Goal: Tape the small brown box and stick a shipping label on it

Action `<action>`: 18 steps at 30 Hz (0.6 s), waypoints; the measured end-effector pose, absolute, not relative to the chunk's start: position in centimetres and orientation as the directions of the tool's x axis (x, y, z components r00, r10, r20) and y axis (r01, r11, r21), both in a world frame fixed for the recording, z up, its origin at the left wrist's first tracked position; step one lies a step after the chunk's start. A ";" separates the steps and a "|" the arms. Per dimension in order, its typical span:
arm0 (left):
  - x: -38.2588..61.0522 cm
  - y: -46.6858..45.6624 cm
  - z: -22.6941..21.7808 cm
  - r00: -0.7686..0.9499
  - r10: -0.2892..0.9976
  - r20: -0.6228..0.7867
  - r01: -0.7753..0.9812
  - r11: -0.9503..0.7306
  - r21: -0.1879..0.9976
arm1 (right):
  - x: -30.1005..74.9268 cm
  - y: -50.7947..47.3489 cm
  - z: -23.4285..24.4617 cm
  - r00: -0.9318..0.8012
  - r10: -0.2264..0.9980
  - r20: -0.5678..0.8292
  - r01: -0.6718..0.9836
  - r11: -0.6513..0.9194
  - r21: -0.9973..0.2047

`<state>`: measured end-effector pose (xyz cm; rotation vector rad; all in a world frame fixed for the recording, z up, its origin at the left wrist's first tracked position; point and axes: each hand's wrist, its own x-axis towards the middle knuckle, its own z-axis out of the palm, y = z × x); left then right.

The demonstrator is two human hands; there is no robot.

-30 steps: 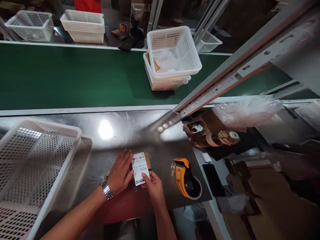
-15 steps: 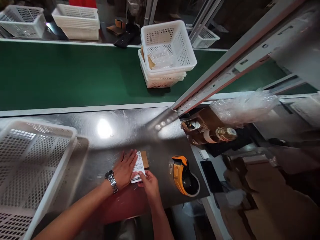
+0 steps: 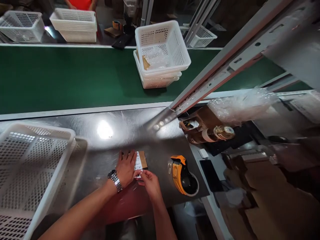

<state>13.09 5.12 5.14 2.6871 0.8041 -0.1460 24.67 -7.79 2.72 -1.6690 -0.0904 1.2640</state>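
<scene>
The surface point(image 3: 130, 130) is bare, shiny sheet metal with a bright lamp glare near its middle. A white perforated basket point(image 3: 30, 166) sits at its left edge. Near the front edge lies a small brown cardboard box point(image 3: 143, 159) with a white label point(image 3: 138, 164) on it, both hands resting on them. Toward the right front corner lies an orange and black tape dispenser point(image 3: 183, 175). Along the far edge runs a green conveyor belt point(image 3: 62, 76) carrying stacked white baskets point(image 3: 160, 55).

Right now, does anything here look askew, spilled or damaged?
Little stands out. The left hand presses a label onto a small brown box; the right hand pinches its near edge. The top basket on the belt sits skewed on its stack.
</scene>
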 end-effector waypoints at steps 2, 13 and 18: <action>13.7 4.8 5.5 0.816 0.542 -0.201 0.578 -0.767 0.279 | 24.9 -7.4 3.1 0.445 0.575 -0.687 -0.438 -0.529 -0.727; 14.6 6.4 8.1 0.787 0.524 -0.325 0.616 -0.697 0.368 | 28.0 -7.2 0.8 0.412 0.723 -0.554 -0.026 -0.599 -0.801; 14.7 6.9 8.3 0.786 0.513 -0.345 0.618 -0.680 0.394 | 28.7 -7.3 1.2 0.384 0.800 -0.460 0.220 -0.564 -0.796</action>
